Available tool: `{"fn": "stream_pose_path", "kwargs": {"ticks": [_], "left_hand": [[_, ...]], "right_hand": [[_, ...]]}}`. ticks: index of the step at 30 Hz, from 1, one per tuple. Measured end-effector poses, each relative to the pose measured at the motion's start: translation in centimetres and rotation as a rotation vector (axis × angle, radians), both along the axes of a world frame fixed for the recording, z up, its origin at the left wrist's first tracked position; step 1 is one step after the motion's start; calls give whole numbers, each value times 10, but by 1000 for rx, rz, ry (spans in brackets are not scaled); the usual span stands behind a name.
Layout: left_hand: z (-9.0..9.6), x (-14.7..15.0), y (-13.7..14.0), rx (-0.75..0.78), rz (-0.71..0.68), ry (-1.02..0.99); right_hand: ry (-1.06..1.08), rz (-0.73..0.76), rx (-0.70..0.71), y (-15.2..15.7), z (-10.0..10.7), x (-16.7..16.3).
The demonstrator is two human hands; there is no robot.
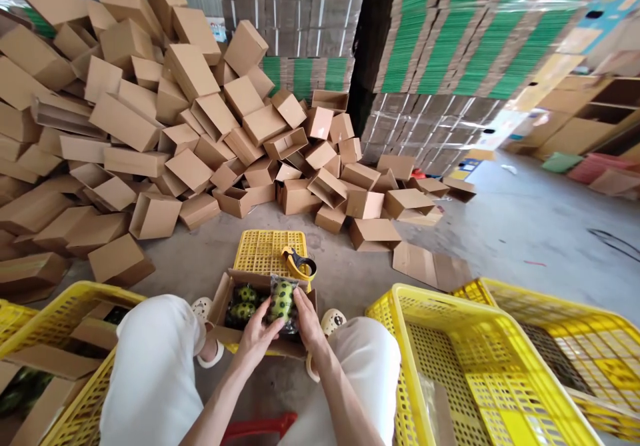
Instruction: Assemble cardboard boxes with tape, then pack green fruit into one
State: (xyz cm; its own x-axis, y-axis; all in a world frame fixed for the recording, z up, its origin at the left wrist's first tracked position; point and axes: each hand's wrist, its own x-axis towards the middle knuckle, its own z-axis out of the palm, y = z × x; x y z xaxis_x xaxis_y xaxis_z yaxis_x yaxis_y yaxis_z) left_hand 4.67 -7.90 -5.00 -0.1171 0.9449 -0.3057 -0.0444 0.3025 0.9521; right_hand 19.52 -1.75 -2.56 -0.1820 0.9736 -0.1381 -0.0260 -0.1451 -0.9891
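Observation:
Between my two hands is a clear plastic packet (pixel 281 303) with a green, dark-spotted item inside, held over an open cardboard box (pixel 220 303). My left hand (pixel 260 331) grips its left side and lower edge. Along its right side lie the closed fingers of my right hand (pixel 309 321). More spotted green packets (pixel 243 305) fill the left part of the box. What lies under my hands is hidden. The box rests on a yellow plastic crate (pixel 260 249), and a yellow-and-black tape dispenser (pixel 299 264) sits on that crate behind the box.
Yellow crates stand to my right (pixel 395 339) and left (pixel 65 299); the left one holds cardboard boxes. Ahead is a large heap of small cardboard boxes (pixel 195 166). Tall stacks of flattened cartons (pixel 465 39) rise behind it. A red stool edge (pixel 265 426) shows below me.

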Motion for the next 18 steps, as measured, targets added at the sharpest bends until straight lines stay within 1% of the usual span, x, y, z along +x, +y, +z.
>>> {"fn": "stream_pose_path", "kwargs": {"ticks": [3,5,7,8,10,12,14,18], "left_hand": [[13,-24,-2,-9,-131,92],[17,-43,-1,-24,-208,100],[14,-61,4,-10,-208,126],[11,-69,8,5,-179,168],[2,-83,17,22,-103,322],[-7,-92,27,22,-112,501],[-13,-94,38,11,-190,613],[-20,-80,58,3,-341,669]], "right_hand": [[181,53,-146,-3,4,3],[184,82,-181,-3,5,8],[120,80,-131,-2,6,12],[67,53,-72,0,5,15],[-56,-33,85,4,4,19],[-140,-96,199,8,2,23],[-154,-106,213,13,-1,23],[-148,-141,148,20,-8,20]]}}
